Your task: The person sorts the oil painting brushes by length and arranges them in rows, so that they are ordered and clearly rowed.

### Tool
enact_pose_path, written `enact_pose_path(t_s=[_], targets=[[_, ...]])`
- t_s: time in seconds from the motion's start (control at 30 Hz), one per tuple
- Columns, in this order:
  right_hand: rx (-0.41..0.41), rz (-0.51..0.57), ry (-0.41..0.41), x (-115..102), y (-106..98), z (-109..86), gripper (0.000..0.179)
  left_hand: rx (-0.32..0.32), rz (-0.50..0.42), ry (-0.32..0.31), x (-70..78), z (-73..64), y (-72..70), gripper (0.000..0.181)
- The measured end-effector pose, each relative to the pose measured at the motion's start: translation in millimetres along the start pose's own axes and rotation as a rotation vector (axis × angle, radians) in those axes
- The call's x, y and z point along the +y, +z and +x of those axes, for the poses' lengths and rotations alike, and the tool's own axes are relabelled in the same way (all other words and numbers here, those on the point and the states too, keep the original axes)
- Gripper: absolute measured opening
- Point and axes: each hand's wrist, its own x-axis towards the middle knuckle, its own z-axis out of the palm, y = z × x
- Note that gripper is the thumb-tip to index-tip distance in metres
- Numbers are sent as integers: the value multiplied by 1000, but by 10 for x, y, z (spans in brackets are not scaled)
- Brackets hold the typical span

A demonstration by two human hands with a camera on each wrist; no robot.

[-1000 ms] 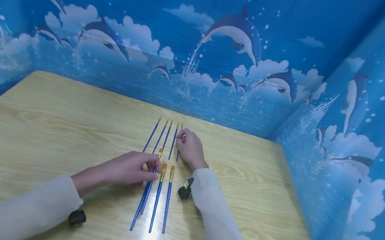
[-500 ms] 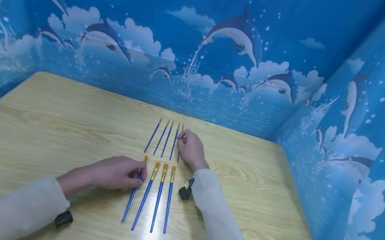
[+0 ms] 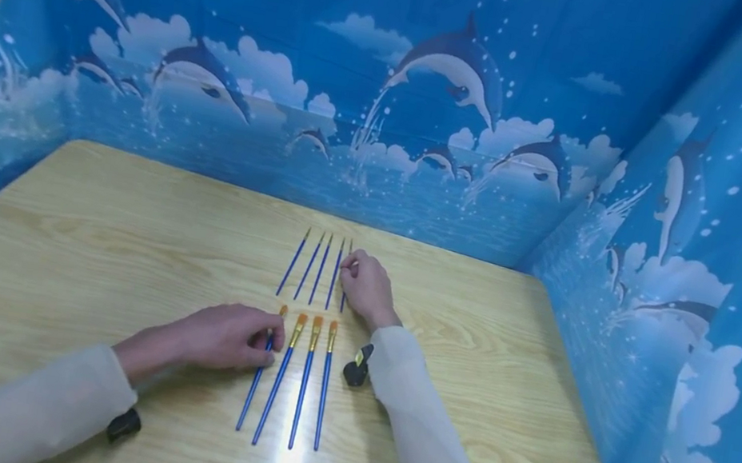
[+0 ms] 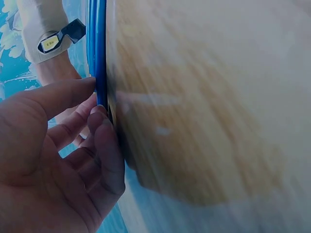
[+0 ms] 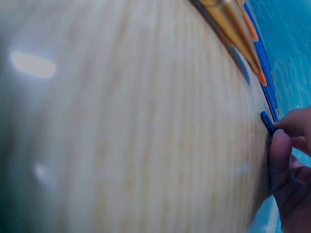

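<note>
Two rows of blue-handled paintbrushes lie on the wooden table. My left hand pinches the leftmost paintbrush of the near row, its orange tip showing past the fingers. In the left wrist view, thumb and fingertips meet at a blue handle. Three flat brushes, the nearest being a wide paintbrush, lie to the right of that hand. At the far row my right hand pinches the rightmost thin paintbrush. Its blue handle end sticks out from the fingertips in the right wrist view.
Several thin paintbrushes fan out left of the right hand, tips toward the back edge. The pale wood table reaches to a blue dolphin-print curtain behind and at the right. Each wrist carries a small black camera.
My left hand has moved left with its paintbrush, bringing it away from the brush it overlapped and down to the row's left end. My right hand stays in place.
</note>
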Motion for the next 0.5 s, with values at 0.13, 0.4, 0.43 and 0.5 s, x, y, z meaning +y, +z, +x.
enact_pose_path(t_s=[0.13,0.4,0.43,0.5], targets=[[4,31,1,1,-14,-12,13,5,3,-5,-12,4,11,16],[12,101,11,46,-28,-23,14,16,-17,-10,-45,13,14,14],[14,125,15,62,-30,-26,15,28,-22,-7,-54,13,3,13],[19,184,25,95,-41,-35,16,66,-29,-1,-78,22,-32,10]])
